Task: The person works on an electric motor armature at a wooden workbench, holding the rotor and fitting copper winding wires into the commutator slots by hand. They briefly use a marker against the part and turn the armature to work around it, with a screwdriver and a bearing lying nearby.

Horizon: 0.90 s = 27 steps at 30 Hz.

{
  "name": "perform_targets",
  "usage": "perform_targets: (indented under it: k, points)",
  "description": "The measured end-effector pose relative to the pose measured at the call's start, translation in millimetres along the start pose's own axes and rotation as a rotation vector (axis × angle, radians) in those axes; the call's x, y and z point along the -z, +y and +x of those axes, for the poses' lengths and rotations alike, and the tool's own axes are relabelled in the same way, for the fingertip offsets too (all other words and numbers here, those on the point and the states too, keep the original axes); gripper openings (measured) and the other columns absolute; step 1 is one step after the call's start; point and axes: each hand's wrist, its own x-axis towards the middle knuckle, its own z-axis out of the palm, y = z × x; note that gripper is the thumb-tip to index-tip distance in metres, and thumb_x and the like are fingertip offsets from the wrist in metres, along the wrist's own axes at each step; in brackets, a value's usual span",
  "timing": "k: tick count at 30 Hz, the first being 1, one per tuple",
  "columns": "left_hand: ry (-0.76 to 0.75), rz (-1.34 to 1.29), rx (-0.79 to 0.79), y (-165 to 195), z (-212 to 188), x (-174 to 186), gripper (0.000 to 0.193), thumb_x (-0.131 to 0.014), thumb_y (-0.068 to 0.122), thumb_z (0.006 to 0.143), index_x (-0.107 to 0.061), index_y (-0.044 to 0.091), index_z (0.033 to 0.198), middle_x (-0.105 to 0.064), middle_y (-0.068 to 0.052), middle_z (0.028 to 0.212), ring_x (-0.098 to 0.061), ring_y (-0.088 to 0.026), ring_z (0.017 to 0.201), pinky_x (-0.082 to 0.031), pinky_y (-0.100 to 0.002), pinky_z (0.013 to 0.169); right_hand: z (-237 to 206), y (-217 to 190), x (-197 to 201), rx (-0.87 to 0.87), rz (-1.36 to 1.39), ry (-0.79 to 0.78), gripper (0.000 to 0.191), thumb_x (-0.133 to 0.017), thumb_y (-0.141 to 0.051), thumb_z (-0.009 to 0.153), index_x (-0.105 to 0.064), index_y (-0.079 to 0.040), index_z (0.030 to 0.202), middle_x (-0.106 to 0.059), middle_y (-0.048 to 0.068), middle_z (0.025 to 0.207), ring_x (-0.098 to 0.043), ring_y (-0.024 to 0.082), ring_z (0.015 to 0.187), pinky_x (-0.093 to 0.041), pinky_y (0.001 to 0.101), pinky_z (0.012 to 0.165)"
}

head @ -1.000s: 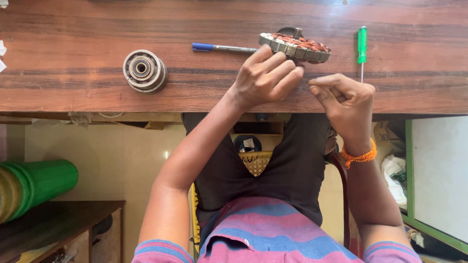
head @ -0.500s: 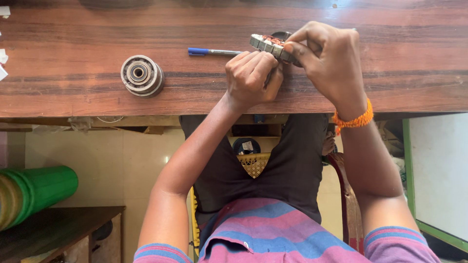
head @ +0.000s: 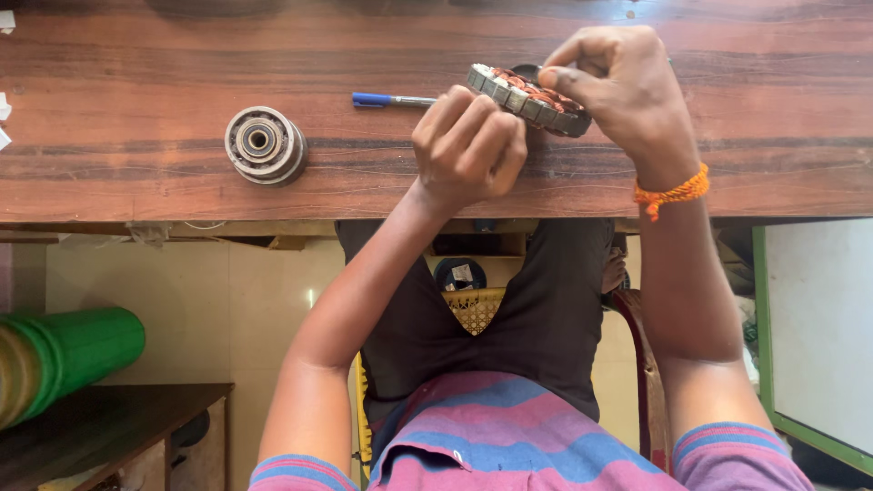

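1. Gripping the near rim of a ring-shaped motor stator [head: 529, 98], the left hand [head: 468, 145] had its fingers curled shut on the part, knuckles turned toward the camera.
2. The right hand [head: 618, 86] closed over the far side of the same stator, thumb and forefinger pinched together at its upper rim (whether anything lay between the fingertips could not be told).
3. The stator was held tilted between the two hands, above the wooden table [head: 136, 64]; copper-coloured windings showed on its upper face and grey segments around its edge.
4. Just left of the left-hand grip, a blue-capped pen [head: 391, 100] lay on the table, its near end hidden behind the fingers.
5. Well left of both grips, a round metal hub with a bearing at its centre [head: 264, 144] rested flat on the table, apart from every other thing.
6. An orange thread band [head: 673, 193] circled the right wrist, below the grip.
7. A green cylinder [head: 68, 355] lay below table level, far to the left.
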Motion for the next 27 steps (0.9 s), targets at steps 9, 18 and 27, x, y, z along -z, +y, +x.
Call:
perform_targets:
  k: [9, 18, 27]
  points:
    - [-0.191, -0.270, 0.018, -18, -6, -13, 0.050, -0.080, 0.038, 0.100, -0.056, 0.018, 0.139, -0.068, 0.006, 0.130, -0.061, -0.015, 0.124, -0.038, -0.036, 0.104, -43, -1, 21, 0.016, 0.100, 0.083, 0.007, -0.076, -0.003, 0.104, -0.073, 0.003, 0.107, -0.073, 0.006, 0.095, -0.064, 0.005, 0.083, -0.049, 0.0191, 0.070]
    - [-0.135, -0.106, 0.016, 4, -1, -15, 0.039, -0.083, 0.032, 0.096, -0.067, 0.021, 0.130, -0.072, 0.008, 0.123, -0.064, -0.009, 0.113, -0.037, -0.031, 0.095, -66, -7, 16, 0.041, -0.134, 0.183, 0.005, -0.078, -0.002, 0.106, -0.074, 0.000, 0.104, -0.064, 0.000, 0.074, -0.047, 0.002, 0.063, -0.033, 0.0218, 0.057]
    - [-0.107, -0.033, 0.001, 5, 6, -10, 0.040, -0.084, 0.034, 0.092, -0.069, 0.021, 0.127, -0.072, 0.009, 0.118, -0.065, -0.012, 0.110, -0.043, -0.033, 0.097, -75, -6, 2, 0.127, -0.241, 0.195, 0.003, -0.076, 0.001, 0.100, -0.074, -0.001, 0.101, -0.068, 0.007, 0.074, -0.053, 0.010, 0.055, -0.037, 0.0277, 0.051]
